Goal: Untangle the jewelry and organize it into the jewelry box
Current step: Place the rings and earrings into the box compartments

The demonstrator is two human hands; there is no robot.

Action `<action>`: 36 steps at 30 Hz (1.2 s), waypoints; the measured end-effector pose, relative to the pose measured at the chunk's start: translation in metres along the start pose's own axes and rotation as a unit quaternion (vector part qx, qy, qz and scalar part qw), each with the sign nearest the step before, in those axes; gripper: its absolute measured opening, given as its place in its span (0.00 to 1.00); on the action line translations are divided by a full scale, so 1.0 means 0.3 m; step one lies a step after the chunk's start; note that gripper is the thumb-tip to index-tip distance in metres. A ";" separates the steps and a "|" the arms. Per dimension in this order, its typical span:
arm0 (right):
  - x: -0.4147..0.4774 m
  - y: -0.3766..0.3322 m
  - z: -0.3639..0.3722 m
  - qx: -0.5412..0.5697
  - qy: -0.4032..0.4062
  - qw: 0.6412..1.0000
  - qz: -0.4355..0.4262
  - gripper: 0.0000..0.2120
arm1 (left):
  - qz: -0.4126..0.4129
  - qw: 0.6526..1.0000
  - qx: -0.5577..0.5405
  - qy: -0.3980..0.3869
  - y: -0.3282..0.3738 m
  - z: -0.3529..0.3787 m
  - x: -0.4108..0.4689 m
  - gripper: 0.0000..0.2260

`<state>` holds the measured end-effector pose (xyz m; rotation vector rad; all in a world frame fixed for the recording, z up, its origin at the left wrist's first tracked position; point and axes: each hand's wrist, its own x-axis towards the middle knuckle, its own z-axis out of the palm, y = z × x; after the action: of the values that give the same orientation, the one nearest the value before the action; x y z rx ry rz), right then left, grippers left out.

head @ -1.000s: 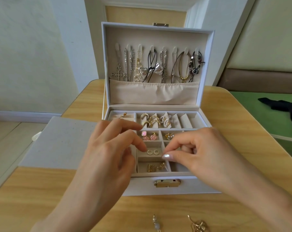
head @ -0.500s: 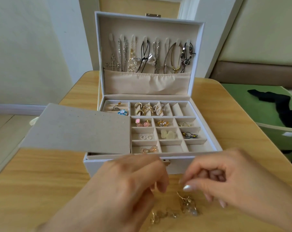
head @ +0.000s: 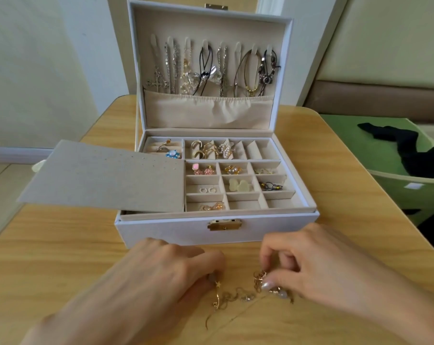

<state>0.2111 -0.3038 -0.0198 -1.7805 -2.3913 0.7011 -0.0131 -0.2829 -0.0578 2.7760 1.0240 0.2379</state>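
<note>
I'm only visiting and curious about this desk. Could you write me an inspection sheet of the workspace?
Surface: wooden table, light grain.
Job's things: jewelry box open, necklaces hung in its lid, rings and earrings in its compartments; tangled jewelry on the table before it.
Clutter: grey board lying across the box's left side.
Grippers: left hand pinches one end of the tangle, right hand the other.
Cables: nothing seen.
Surroundings: green container holding black cloth, at the right.

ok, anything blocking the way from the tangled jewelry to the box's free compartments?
Nothing visible. The left hand and right hand pinch the tangled jewelry; the jewelry box is open, front empty compartments uncovered. The grey card covers only the tray's left part.
</note>
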 end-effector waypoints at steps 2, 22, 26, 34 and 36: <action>0.002 0.002 0.000 -0.004 -0.003 1.000 0.002 0.06 | 0.002 1.000 0.008 -0.002 -0.003 0.001 0.007 0.04; -0.011 0.057 -0.086 0.393 0.066 0.908 -0.129 0.06 | -0.006 0.941 -0.323 0.101 0.027 -0.060 0.001 0.05; 0.043 0.045 -0.078 0.412 0.214 0.875 -0.140 0.05 | -0.007 0.927 -0.341 0.154 0.036 -0.075 0.019 0.05; 0.172 0.050 -0.052 0.244 0.316 0.906 -0.140 0.04 | 0.012 0.943 -0.279 0.179 0.037 -0.084 0.038 0.03; 0.188 0.044 -0.054 0.179 0.320 0.918 -0.154 0.04 | 0.007 0.943 -0.280 0.177 0.035 -0.080 0.036 0.04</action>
<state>0.2099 -0.2439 -0.0221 -1.1971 -1.8814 0.3936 -0.0033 -0.2812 -0.0313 2.2598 0.8326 0.9044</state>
